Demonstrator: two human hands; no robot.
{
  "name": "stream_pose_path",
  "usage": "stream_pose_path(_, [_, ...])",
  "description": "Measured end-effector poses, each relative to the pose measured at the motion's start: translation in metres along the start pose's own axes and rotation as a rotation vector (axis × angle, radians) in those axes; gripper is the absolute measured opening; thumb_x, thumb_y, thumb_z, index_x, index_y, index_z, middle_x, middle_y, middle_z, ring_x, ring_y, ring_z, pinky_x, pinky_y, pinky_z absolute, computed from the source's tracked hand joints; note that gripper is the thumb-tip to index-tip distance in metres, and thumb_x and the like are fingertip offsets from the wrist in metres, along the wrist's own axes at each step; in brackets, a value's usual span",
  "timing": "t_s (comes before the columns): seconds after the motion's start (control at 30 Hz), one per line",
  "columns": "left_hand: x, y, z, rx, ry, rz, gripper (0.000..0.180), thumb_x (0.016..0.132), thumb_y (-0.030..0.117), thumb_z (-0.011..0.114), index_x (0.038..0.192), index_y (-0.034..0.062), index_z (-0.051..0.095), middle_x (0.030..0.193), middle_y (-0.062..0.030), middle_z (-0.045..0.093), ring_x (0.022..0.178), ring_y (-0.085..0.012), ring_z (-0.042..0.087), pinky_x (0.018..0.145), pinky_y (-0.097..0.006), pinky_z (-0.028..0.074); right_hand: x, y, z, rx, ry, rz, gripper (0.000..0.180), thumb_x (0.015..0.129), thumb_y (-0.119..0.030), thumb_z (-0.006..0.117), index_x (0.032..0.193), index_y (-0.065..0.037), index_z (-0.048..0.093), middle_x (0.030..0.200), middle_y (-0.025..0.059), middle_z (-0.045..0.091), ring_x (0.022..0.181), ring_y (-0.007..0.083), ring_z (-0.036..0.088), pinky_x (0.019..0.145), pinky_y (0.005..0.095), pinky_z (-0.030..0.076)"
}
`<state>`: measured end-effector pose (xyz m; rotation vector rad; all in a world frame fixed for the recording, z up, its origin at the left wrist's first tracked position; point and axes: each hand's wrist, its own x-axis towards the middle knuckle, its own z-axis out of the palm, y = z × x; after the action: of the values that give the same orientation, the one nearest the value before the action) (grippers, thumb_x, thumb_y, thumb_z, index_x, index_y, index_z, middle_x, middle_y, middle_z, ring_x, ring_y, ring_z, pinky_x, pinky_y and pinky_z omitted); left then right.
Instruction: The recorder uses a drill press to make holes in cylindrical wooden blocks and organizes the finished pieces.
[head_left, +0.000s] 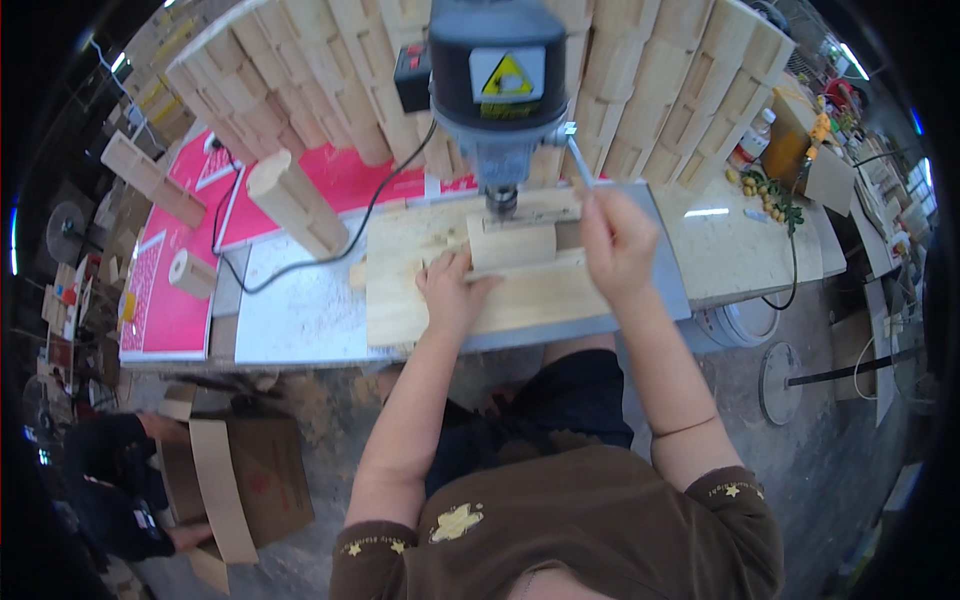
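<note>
pale wooden block (pixel 513 243), slim metal lever (pixel 578 161)

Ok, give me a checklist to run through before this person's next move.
1. Right hand on the drill press lever: ok, closed around its end.
2. Left hand apart from the chuck: ok, at the wooden block's left side.
3. Drill bit clear of the block: cannot tell, too small and blurred.
4. Black cord apart from both hands: ok, it curves away leftward.
5. Co-worker apart from the drill: ok, beside a cardboard box at lower left.
</note>
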<state>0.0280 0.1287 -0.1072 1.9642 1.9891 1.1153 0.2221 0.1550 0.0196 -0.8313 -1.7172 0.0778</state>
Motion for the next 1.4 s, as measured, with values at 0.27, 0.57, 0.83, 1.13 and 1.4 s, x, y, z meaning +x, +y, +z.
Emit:
stream_pose_path(0.27, [-0.015, -0.004, 0.002, 0.051, 0.079, 0.037, 0.043, 0.06, 0.031, 0.076, 0.098, 0.0157, 0.063, 0.082, -0.0043, 0.057, 0.085, -0.024, 0.053, 0.079, -0.04, 0.03, -0.043, 0.037, 0.033, 0.059, 0.125, -0.164, 0.015, 0.072, -0.002, 0.059, 0.087, -0.002, 0.061, 0.069, 0.0102, 0.055, 0.063, 0.0276, 0.054, 0.057, 0.0366, 0.039])
stream_pose_path(0.57, [-0.014, -0.005, 0.001, 0.046, 0.024, -0.005, 0.049, 0.059, 0.036, 0.076, 0.103, 0.0179, 0.063, 0.082, -0.0033, 0.058, 0.085, -0.0222, 0.054, 0.08, -0.041, 0.03, 0.045, -0.013, -0.01, -0.004, 0.09, -0.166, 0.017, 0.078, -0.01, 0.059, 0.064, -0.006, 0.051, 0.051, 0.0125, 0.047, 0.046, 0.0321, 0.049, 0.047, 0.0413, 0.038])
stream_pose_path(0.83, [-0.001, -0.006, 0.004, -0.08, -0.014, -0.07, 0.047, 0.061, 0.037, 0.077, 0.102, 0.0168, 0.064, 0.085, -0.0018, 0.057, 0.086, -0.0195, 0.054, 0.087, -0.044, 0.028, 0.149, 0.03, 0.02, -0.222, -0.154, 0.158, 0.03, 0.088, -0.032, 0.051, 0.078, -0.004, 0.057, 0.067, 0.0187, 0.058, 0.064, 0.0344, 0.059, 0.056, 0.0399, 0.044])
stream_pose_path(1.13, [-0.001, -0.019, 0.015, -0.301, -0.016, -0.054, 0.041, 0.063, 0.029, 0.077, 0.098, 0.0124, 0.064, 0.089, -0.0049, 0.056, 0.082, -0.0212, 0.056, 0.082, -0.048, 0.037, -0.01, 0.099, -0.002, -0.064, -0.643, -0.055, 0.041, 0.081, -0.022, 0.063, 0.117, -0.006, 0.054, 0.094, 0.0141, 0.062, 0.092, 0.0282, 0.058, 0.079, 0.0392, 0.043])
stream_pose_path(1.4, [-0.024, -0.04, -0.063, -0.62, -0.089, -0.036, 0.028, 0.06, 0.007, 0.078, 0.083, 0.0044, 0.061, 0.079, 0.0009, 0.052, 0.067, -0.0082, 0.05, 0.061, -0.022, 0.043, -0.035, 0.075, -0.011, -0.176, -0.742, 0.097, 0.028, 0.073, -0.018, 0.066, 0.098, -0.006, 0.061, 0.094, 0.0134, 0.061, 0.093, 0.0331, 0.054, 0.081, 0.0413, 0.04])
